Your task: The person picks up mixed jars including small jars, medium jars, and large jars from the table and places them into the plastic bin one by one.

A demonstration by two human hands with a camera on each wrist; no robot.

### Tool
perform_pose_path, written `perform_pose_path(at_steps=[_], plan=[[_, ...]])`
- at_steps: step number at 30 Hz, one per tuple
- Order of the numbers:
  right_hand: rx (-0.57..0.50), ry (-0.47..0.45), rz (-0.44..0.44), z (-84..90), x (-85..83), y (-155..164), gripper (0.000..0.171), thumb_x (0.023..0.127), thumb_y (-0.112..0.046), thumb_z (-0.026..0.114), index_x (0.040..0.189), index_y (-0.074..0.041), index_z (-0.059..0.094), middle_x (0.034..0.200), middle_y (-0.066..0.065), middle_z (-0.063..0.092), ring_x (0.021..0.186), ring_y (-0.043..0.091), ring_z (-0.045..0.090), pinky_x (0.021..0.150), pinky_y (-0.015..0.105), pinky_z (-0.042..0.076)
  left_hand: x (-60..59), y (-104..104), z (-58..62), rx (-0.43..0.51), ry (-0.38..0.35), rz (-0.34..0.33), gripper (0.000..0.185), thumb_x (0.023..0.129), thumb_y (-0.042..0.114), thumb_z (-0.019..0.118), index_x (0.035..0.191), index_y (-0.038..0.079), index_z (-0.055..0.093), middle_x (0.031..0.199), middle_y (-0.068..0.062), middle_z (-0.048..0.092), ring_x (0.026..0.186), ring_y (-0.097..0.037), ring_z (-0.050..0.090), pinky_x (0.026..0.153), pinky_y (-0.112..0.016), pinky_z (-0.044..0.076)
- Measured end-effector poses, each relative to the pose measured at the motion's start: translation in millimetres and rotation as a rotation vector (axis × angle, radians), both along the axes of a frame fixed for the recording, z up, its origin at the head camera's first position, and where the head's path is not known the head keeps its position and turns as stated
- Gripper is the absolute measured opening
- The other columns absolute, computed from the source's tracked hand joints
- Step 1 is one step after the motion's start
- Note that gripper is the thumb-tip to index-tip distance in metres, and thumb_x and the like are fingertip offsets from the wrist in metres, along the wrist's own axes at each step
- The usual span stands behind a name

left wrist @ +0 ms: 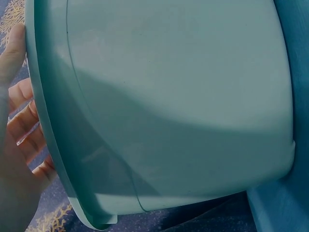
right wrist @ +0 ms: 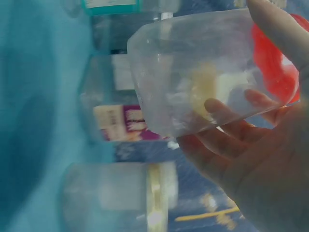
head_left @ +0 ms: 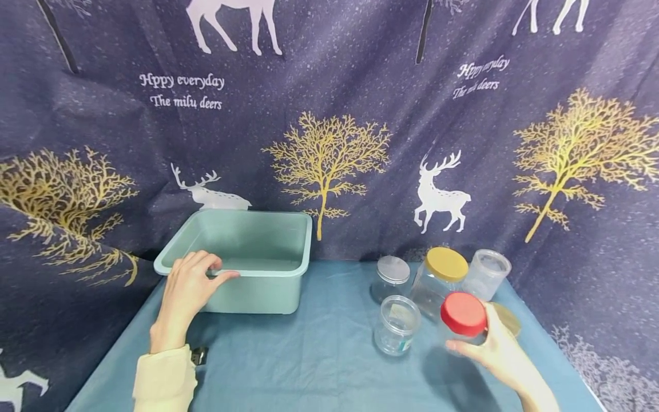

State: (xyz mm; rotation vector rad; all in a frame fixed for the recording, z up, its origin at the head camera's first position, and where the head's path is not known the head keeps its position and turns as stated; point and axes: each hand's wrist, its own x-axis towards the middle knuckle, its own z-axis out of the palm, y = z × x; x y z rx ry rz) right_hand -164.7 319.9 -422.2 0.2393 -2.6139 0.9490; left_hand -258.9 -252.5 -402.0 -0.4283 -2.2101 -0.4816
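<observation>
Your right hand (head_left: pixel 498 345) grips the red-lidded jar (head_left: pixel 463 313) above the table's (head_left: pixel 329 360) right side, left hand (head_left: pixel 187 289) loose at the bin's (head_left: pixel 280 273) rim; the jar likely handles light, stiff, slick (plastic, by its look), best held round the body below the lid.

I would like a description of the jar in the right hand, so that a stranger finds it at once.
On the blue cloth, look right of the green bin, to the group of clear jars. The right hand grips the wanted jar. Only this jar's lid is red; the taller jar behind has a yellow lid.
</observation>
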Motion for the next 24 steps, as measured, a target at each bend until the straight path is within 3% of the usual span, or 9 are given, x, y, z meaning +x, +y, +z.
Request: perform_pose_path(at_steps=[9,13,18,24], plan=[[0.092,0.111,0.072,40.2,-20.7,-20,0.093,0.062,-0.033,0.094,0.134,-0.004,0.043,0.113,0.01,0.062,0.098,0.023,0.059,0.081,0.032,0.045,-1.2,0,0.2,0.002,-0.003,0.008,0.037,0.063,0.033,0.091,0.077,0.012,0.064,0.075,0.002,0.058,0.071,-0.02,0.051,0.067,-0.038,0.031],[0.071,0.146,0.158,51.0,-36.2,-29,0.093,0.061,-0.029,0.095,0.134,-0.005,0.043,0.117,0.006,0.058,0.103,0.018,0.056,0.088,0.023,0.04,-1.4,0,0.2,0.002,-0.009,0.01,0.037,0.064,0.034,0.091,0.077,0.012,0.064,0.075,0.002,0.058,0.071,-0.02,0.051,0.067,-0.038,0.031],[0.087,0.259,0.269,60.3,-59.0,-40,0.093,0.055,-0.017,0.097,0.131,-0.001,0.045,0.122,0.008,0.055,0.11,0.02,0.05,0.095,0.014,0.03,-0.9,1,0.8,0.005,-0.01,0.008,0.036,0.064,0.033,0.09,0.077,0.013,0.063,0.074,0.003,0.058,0.071,-0.019,0.051,0.067,-0.038,0.032],[0.175,0.355,0.31,66.9,-79.2,-56,0.087,0.053,-0.017,0.096,0.124,0.003,0.05,0.114,0.011,0.058,0.106,0.029,0.053,0.094,0.037,0.036,0.0,1,0.2,-0.002,-0.006,0.006,0.036,0.064,0.034,0.09,0.077,0.014,0.063,0.074,0.004,0.057,0.07,-0.018,0.051,0.066,-0.037,0.031]])
